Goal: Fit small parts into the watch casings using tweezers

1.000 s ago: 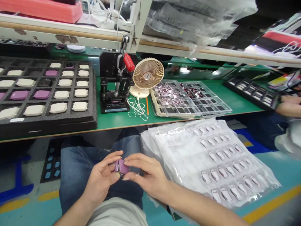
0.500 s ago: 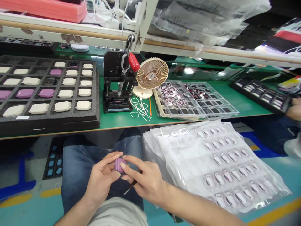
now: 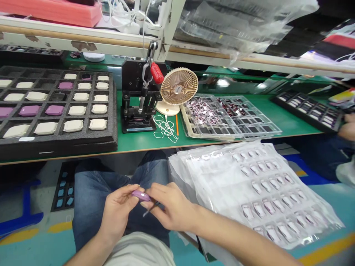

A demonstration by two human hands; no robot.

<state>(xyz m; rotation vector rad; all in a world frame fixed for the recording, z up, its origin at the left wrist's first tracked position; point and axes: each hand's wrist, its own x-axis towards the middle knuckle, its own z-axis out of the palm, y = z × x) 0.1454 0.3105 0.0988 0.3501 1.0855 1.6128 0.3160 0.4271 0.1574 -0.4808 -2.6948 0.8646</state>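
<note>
Above my lap, my left hand (image 3: pixel 118 210) pinches one end of a small purple rounded casing (image 3: pixel 141 195) between thumb and fingers. The casing is turned edge-on, so its broad faces are hidden. At its other end, the fingertips of my right hand (image 3: pixel 172 207) touch or nearly touch it. A dark thin tool (image 3: pixel 149 210) is held in my right hand, its tip pointing down and left below the casing. The tool's kind is not clear.
A foam tray (image 3: pixel 111 136) of white and purple casings lies on the green bench, left of a hand press (image 3: pixel 140 99) and small fan (image 3: pixel 179 87). Clear trays (image 3: pixel 260 129) hold small parts. Plastic sheets (image 3: pixel 210 173) with packed parts lie right of my legs. Another person's hand (image 3: pixel 348 127) shows far right.
The purple casing has been tilted from showing its broad face to edge-on. My right hand has turned with the tool, and both hands stay close together.
</note>
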